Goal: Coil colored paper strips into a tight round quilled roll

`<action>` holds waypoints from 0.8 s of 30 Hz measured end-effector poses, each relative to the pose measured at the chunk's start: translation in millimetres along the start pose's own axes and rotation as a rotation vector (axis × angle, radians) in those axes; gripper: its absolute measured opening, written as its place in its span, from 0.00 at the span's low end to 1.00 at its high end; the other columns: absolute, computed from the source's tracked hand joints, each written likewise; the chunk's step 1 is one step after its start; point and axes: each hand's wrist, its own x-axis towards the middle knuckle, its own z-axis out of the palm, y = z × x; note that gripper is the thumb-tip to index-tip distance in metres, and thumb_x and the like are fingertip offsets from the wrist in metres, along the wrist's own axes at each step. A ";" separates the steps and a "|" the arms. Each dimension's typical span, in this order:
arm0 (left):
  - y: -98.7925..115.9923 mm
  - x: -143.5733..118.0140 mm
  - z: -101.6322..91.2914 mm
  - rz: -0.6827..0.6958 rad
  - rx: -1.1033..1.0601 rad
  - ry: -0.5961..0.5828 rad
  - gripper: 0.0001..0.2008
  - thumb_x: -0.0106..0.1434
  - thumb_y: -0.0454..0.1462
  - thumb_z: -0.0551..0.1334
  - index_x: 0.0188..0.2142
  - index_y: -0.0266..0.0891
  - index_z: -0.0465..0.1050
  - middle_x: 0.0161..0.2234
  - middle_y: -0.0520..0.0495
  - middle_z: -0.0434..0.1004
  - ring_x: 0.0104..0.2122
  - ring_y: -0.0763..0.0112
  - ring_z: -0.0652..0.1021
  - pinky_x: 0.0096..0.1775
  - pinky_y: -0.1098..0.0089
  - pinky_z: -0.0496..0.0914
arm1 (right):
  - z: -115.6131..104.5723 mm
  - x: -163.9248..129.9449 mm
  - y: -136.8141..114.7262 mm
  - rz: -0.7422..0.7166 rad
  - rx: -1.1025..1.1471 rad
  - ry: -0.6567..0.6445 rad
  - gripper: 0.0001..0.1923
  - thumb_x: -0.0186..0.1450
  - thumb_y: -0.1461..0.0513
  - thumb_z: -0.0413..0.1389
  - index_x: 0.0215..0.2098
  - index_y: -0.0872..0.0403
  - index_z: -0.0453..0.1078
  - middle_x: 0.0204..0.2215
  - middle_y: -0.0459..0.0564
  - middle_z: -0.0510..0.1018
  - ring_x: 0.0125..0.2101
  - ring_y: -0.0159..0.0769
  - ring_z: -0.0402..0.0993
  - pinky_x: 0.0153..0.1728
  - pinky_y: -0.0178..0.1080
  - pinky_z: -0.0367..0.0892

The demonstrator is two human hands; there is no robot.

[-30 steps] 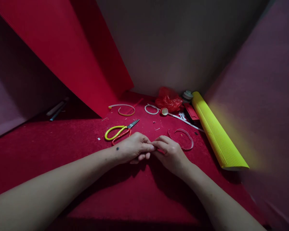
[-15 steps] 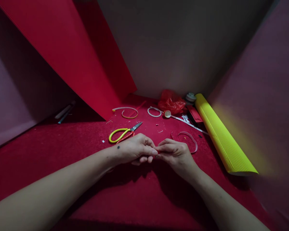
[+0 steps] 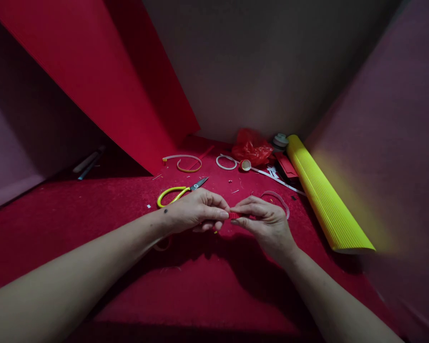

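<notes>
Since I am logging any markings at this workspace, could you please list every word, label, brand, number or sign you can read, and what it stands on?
No readable text anywhere.
Red ribbed strip: partly hidden; no marking shows.
Scissors: no lettering can be made out.
Yellow ribbed roll: no print on the visible side.
Pale round container: too small and dim to tell.

To us the small red piece (image 3: 234, 216) looked ribbed and papery. The scissors (image 3: 190, 188) had smooth metal blades and a glossy, plastic-looking yellow handle. We saw thin, shiny, crinkled plastic in the red bag (image 3: 252, 148), matt corrugated card in the yellow roll (image 3: 325, 197), smooth card in the red sheet (image 3: 93, 66) and a napped tablecloth (image 3: 75, 209).
</notes>
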 end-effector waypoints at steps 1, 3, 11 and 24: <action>-0.4 0.3 0.3 0.005 0.000 0.005 0.07 0.57 0.37 0.62 0.34 0.34 0.72 0.20 0.53 0.72 0.13 0.85 0.63 0.14 0.82 0.54 | -0.4 0.2 0.9 0.011 0.017 0.003 0.10 0.52 0.69 0.64 0.31 0.49 0.79 0.27 0.47 0.77 0.29 0.32 0.73 0.30 0.35 0.67; -1.2 1.1 1.3 0.011 -0.004 0.019 0.07 0.57 0.37 0.62 0.34 0.35 0.72 0.20 0.53 0.72 0.13 0.85 0.63 0.14 0.82 0.54 | -0.8 0.3 2.4 0.033 0.043 0.005 0.10 0.52 0.69 0.65 0.31 0.49 0.79 0.27 0.47 0.77 0.29 0.32 0.72 0.31 0.36 0.67; -5.3 2.6 4.9 0.009 -0.148 0.014 0.07 0.58 0.38 0.62 0.33 0.36 0.72 0.19 0.54 0.71 0.12 0.84 0.61 0.13 0.81 0.54 | 1.4 -2.0 4.0 0.064 0.157 0.056 0.10 0.52 0.67 0.66 0.31 0.48 0.79 0.30 0.46 0.76 0.32 0.32 0.71 0.33 0.35 0.67; -6.6 2.0 8.8 0.042 -0.210 -0.020 0.08 0.59 0.40 0.61 0.32 0.36 0.69 0.18 0.56 0.68 0.11 0.86 0.57 0.13 0.81 0.51 | 0.8 2.1 7.8 0.094 0.168 0.034 0.11 0.52 0.67 0.64 0.32 0.47 0.79 0.31 0.46 0.70 0.28 0.28 0.66 0.26 0.31 0.65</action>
